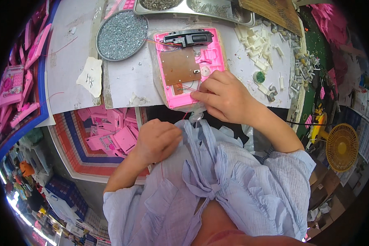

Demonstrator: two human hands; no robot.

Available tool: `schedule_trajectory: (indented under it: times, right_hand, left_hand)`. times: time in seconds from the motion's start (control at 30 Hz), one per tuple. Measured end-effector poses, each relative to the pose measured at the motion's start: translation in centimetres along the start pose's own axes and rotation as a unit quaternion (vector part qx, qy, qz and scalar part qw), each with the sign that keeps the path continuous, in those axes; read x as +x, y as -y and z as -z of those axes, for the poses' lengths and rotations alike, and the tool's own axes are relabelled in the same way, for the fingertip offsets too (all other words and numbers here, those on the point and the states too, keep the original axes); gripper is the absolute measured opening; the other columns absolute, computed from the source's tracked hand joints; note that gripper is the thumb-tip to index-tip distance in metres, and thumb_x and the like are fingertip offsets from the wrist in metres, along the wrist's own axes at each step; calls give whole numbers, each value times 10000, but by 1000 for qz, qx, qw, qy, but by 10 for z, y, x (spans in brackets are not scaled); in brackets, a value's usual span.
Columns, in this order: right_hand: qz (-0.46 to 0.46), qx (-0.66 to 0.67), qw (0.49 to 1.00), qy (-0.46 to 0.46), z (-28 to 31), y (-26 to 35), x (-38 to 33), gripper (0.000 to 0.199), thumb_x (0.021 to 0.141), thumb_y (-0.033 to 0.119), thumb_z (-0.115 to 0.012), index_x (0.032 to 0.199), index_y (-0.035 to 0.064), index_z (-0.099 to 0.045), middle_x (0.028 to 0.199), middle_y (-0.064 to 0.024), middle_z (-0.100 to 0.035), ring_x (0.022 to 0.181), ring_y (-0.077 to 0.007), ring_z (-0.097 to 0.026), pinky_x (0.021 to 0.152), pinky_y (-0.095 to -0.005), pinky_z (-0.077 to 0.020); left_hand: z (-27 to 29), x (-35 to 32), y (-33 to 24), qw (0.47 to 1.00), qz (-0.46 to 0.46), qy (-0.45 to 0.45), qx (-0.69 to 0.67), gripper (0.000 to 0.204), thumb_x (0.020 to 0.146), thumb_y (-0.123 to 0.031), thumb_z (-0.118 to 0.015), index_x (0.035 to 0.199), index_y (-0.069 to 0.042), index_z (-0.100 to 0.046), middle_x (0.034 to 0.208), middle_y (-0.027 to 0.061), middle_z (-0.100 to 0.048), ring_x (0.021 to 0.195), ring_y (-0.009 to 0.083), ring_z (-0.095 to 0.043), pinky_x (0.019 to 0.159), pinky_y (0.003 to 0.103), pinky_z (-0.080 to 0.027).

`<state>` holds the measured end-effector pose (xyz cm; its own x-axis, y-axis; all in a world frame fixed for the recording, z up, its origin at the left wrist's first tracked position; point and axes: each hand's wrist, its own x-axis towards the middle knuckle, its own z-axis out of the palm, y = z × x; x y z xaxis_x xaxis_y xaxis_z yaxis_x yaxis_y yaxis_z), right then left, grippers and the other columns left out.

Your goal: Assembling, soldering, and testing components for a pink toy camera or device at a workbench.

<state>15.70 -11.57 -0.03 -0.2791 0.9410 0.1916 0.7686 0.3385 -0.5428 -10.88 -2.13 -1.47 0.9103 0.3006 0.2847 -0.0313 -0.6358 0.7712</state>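
Pink housing (182, 100) sits open side up on a pale pad (159, 84), at the near edge of the bench (127, 84), roughly mid-width. Inside it: black module (201, 39) along the far end, brown board (178, 65) left of centre, thin wires (188, 87) at the board's near edge. Right hand (227, 98) is over the housing's near right corner, thumb and index tips close together by the wires; can't tell if they pinch one. Its other fingers are bent. Left hand (158, 139) is off the bench, short of the near edge, in front of the shirt (250, 184), fingers curled and pressed together; can't tell if anything is in it. Round dish (110, 58) of small screws (123, 35) sits toward the far left, just beside the pad. Steel tray (186, 13) of small metal parts runs along the far edge. White pieces (254, 47) lie loose toward the far right corner, green round piece (259, 76) nearer, close to the right edge. Torn paper (90, 78) lies near the near left corner. Striped bin (61, 125) with pink shells (125, 139) stands below the near edge, left side.
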Motion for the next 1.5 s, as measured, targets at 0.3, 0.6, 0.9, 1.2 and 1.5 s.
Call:
schedule_trajectory:
  times: [0.3, 0.6, 0.9, 1.2, 1.5]
  right_hand:
    - [-8, -63, 994, -85, -32, 36, 28, 394, 687, 146, -782, 1060, 49, -700, 1002, -40, -621, 962, -241, -570, 778, -389, -443]
    - [-15, -40, 994, -103, -50, 32, 32, 303, 668, 180, -829, 885, 96, -636, 893, -43, -606, 848, -250, -568, 730, -394, -429]
    - [-21, -103, 990, -96, -56, 29, 29, 361, 623, 233, -796, 877, 88, -586, 869, -68, -559, 817, -260, -532, 713, -418, -424]
    - [-192, 33, 974, -111, 104, -73, 30, 215, 846, 224, -739, 999, 74, -743, 837, -88, -732, 755, -240, -717, 700, -375, -558]
    - [-2, -183, 894, -409, 318, -329, 216, 136, 911, 151, -663, 981, 71, -748, 909, -105, -698, 877, -249, -665, 804, -380, -551]
  left_hand:
    - [-17, -48, 6, 941, 271, -132, -155, 120, 969, -18, -589, 881, 4, -666, 726, 52, -566, 622, 109, -482, 557, 279, -384]
    - [-62, -54, 34, 785, 403, 133, -453, 184, 967, -166, -662, 920, 11, -683, 794, 50, -613, 715, 126, -556, 637, 281, -450]
    - [34, 19, 15, 992, 96, -30, 76, 333, 761, -187, -849, 1026, -66, -688, 965, 119, -642, 873, 336, -628, 754, 433, -518]
    - [13, 29, 49, 1000, 23, 6, 12, 242, 761, -120, -853, 950, -91, -706, 798, 79, -590, 692, 266, -604, 589, 374, -488]
    - [28, 57, 43, 990, 62, 122, -41, 175, 822, -159, -808, 924, -77, -692, 797, 90, -565, 739, 287, -603, 634, 392, -491]
